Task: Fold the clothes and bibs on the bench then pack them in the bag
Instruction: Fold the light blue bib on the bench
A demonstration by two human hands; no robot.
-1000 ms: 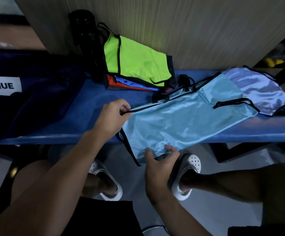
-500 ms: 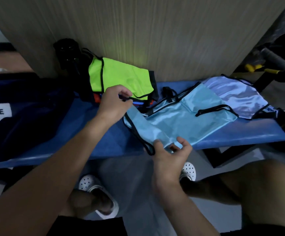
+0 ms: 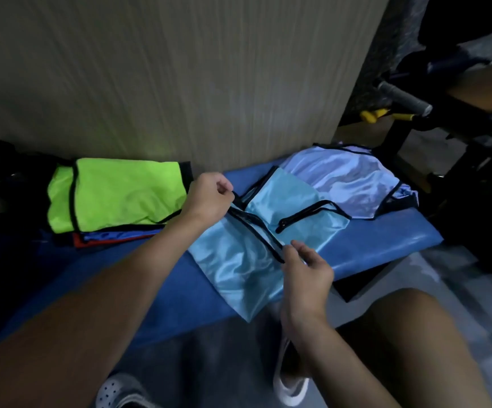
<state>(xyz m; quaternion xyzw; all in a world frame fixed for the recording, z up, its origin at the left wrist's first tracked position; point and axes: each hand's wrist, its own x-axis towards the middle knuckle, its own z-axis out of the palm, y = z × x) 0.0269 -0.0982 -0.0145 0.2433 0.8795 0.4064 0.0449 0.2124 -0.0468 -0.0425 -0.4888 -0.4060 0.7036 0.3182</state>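
**Mid-fold on the light blue bib: one pile done, one piece waiting**

Your left hand [image 3: 209, 198] and right hand [image 3: 306, 272] each pinch the black trim of the light blue bib [image 3: 233, 260], fingers [image 3: 294, 249] curled tight on that edge. The cloth drapes over the front of the table [image 3: 386, 240]. A neon green bib [image 3: 115, 195] tops the folded stack [image 3: 115, 235] by the wall. A pale lilac bib [image 3: 341, 178] lies rumpled at the right, unfolded. Packing looks yet to start. No writing is readable here.

Glossy satin bib [image 3: 238, 260] — wood-grain wall [image 3: 180, 78]
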